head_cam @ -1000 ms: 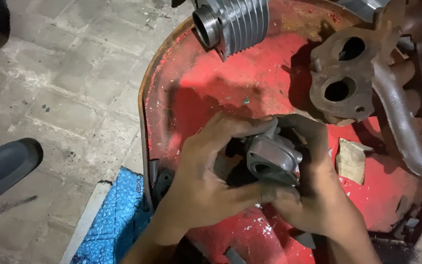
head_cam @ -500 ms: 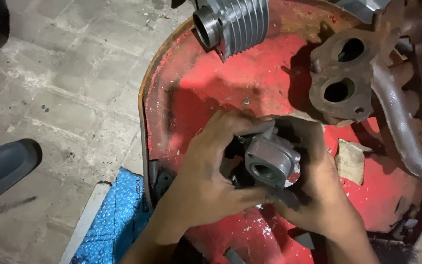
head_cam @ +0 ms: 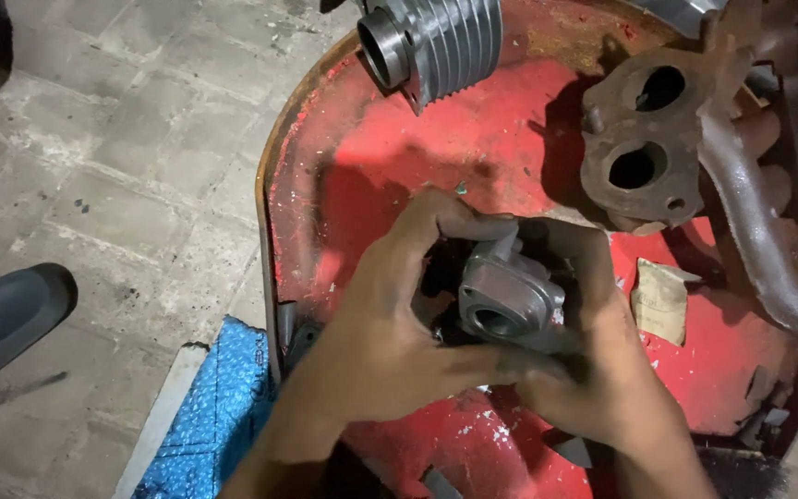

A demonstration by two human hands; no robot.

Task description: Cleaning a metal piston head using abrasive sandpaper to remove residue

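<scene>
Both hands, left hand (head_cam: 390,342) and right hand (head_cam: 593,370), keep a clenched grip on the grey metal part (head_cam: 510,300), now turned slightly, its round opening facing nearer, above the red surface (head_cam: 473,148).

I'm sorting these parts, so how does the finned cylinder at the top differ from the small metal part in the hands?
The finned cylinder lies untouched on the red drum top; the small metal part is gripped by the left hand and right hand. The finned cylinder is larger and ringed with ribs; the small metal part has a smooth flat flange. Both are grey metal with a round bore.
</scene>
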